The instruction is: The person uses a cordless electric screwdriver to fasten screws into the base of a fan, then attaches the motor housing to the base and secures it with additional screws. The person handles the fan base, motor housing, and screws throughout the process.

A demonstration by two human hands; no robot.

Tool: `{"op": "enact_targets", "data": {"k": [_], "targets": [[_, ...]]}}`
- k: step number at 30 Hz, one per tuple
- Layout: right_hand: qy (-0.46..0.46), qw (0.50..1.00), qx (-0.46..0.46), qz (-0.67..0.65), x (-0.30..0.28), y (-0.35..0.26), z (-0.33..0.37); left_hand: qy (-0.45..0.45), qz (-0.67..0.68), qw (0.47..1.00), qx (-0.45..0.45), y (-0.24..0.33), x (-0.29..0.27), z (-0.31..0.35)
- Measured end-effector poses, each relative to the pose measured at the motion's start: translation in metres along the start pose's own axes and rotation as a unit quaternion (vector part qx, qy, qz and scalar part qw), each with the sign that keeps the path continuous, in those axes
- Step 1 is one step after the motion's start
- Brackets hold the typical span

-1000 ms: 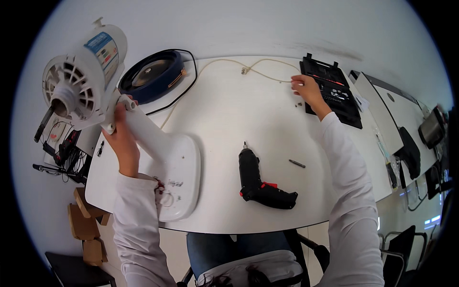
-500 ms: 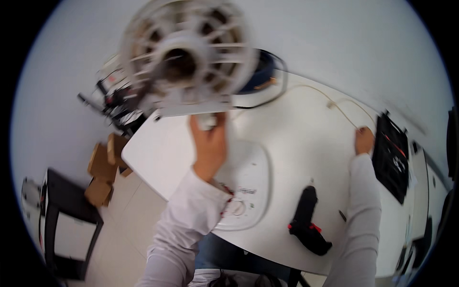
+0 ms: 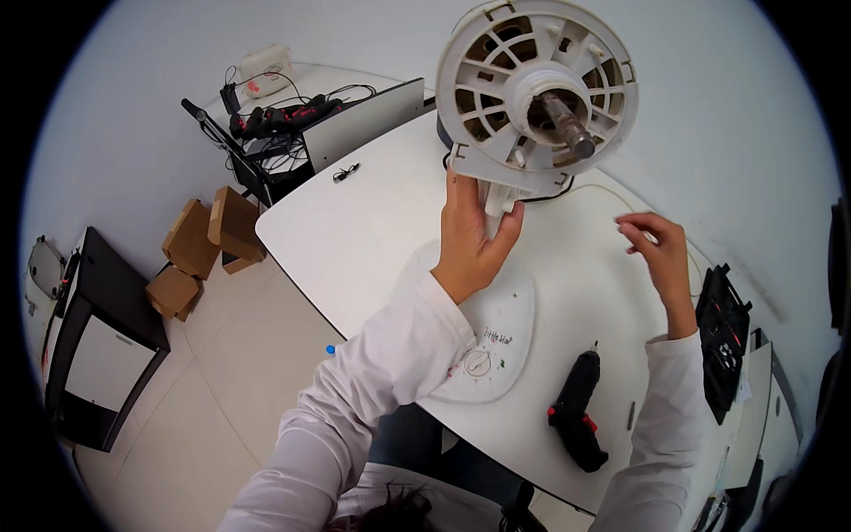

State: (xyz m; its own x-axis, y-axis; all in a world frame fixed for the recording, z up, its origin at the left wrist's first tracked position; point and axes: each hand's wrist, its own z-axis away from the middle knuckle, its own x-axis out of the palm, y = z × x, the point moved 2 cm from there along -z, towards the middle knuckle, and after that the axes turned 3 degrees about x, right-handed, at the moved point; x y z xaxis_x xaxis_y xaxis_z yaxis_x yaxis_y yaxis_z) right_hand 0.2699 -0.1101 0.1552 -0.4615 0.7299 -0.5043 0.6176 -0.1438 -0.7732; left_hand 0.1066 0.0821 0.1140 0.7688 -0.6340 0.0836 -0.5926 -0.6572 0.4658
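Observation:
A white electric fan's motor housing (image 3: 486, 152), round and slotted with a bare metal shaft at its centre, is held up over the table by my left hand (image 3: 474, 239). The fingers wrap round its lower neck and are partly hidden behind it. My right hand (image 3: 660, 253) hovers to the right of the housing, fingers loosely bent and a little apart, with nothing visible in them. Under my left forearm is the white fan base (image 3: 505, 377) with a round knob. A black cordless screwdriver (image 3: 574, 408) with red details lies to its right.
A black tool case (image 3: 722, 332) sits at the table's right edge. Near the right hand a pale cord runs along the table (image 3: 355, 217). Cables and black tools (image 3: 284, 120) fill the back left behind a grey panel. Cardboard boxes (image 3: 191, 239) stand on the floor.
My left hand has brought the fan motor housing to the right and turned it, so its shaft shows clearly. My right hand has lifted off the cord by the tool case and moved left.

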Motion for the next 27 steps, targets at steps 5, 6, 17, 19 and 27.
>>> {"op": "enact_targets", "data": {"k": [5,6,17,19,27], "targets": [[-0.077,0.980,-0.055,-0.174,0.055,-0.087,0.011,-0.003,0.034,0.999,0.038,-0.006,0.002,0.007],[-0.075,0.973,-0.052,-0.210,0.063,-0.090,0.010,-0.007,0.034,0.999,0.036,-0.006,0.002,0.007],[-0.047,0.951,-0.052,-0.301,0.097,-0.086,0.005,0.034,-0.055,0.991,0.114,0.007,-0.005,0.008],[-0.046,0.947,-0.049,-0.315,0.099,-0.085,0.005,0.033,-0.059,0.991,0.120,0.007,-0.005,0.007],[-0.038,0.942,-0.058,-0.329,0.102,-0.079,0.005,0.035,-0.071,0.989,0.126,0.006,-0.005,0.009]]}}
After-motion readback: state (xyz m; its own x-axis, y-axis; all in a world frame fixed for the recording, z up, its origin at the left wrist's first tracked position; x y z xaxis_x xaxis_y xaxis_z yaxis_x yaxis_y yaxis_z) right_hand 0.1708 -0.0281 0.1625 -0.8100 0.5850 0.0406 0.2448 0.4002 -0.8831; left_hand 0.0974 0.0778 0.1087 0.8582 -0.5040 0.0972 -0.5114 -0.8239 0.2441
